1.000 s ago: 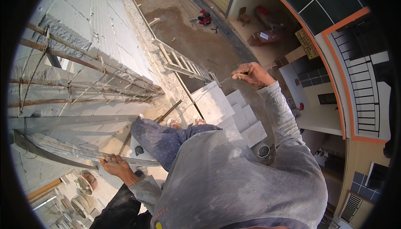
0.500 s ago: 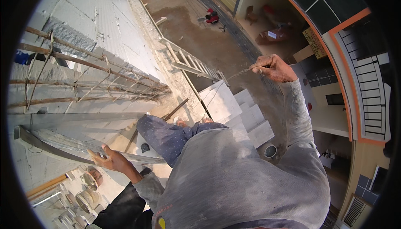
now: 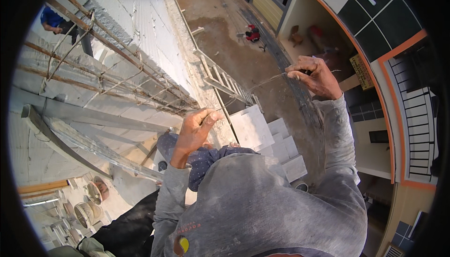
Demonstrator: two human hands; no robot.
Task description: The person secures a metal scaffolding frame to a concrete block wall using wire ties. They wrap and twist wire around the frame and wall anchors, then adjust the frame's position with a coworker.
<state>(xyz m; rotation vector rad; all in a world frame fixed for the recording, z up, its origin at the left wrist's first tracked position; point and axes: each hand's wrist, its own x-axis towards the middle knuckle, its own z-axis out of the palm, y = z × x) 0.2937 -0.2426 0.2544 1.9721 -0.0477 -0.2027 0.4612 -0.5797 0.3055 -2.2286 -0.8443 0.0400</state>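
A thin wire (image 3: 267, 81) stretches in front of me between my hands. My right hand (image 3: 320, 78), raised over the yard side, pinches it between thumb and fingers, and a short end sticks out past the knuckles. Lower and to the left, my left hand (image 3: 194, 130) has thumb and fingertips pressed together where the wire's other part runs. Left of that hand, a rusty rebar cage (image 3: 101, 76) tied with crossing bars lies along the white block wall (image 3: 136, 27). A bent metal channel (image 3: 61, 140) curves below the cage.
White blocks (image 3: 253, 126) are stacked ahead, beside a ladder (image 3: 225, 81) leaning from the ground far below. A person in blue (image 3: 54, 20) is beyond the cage at far left. Buckets (image 3: 86, 214) stand at lower left. An orange-trimmed building (image 3: 384, 111) rises on the right.
My left hand has left the metal channel, come up and right, and closed at the wire. My right hand has shifted slightly right. The view has turned, bringing the person in blue into sight.
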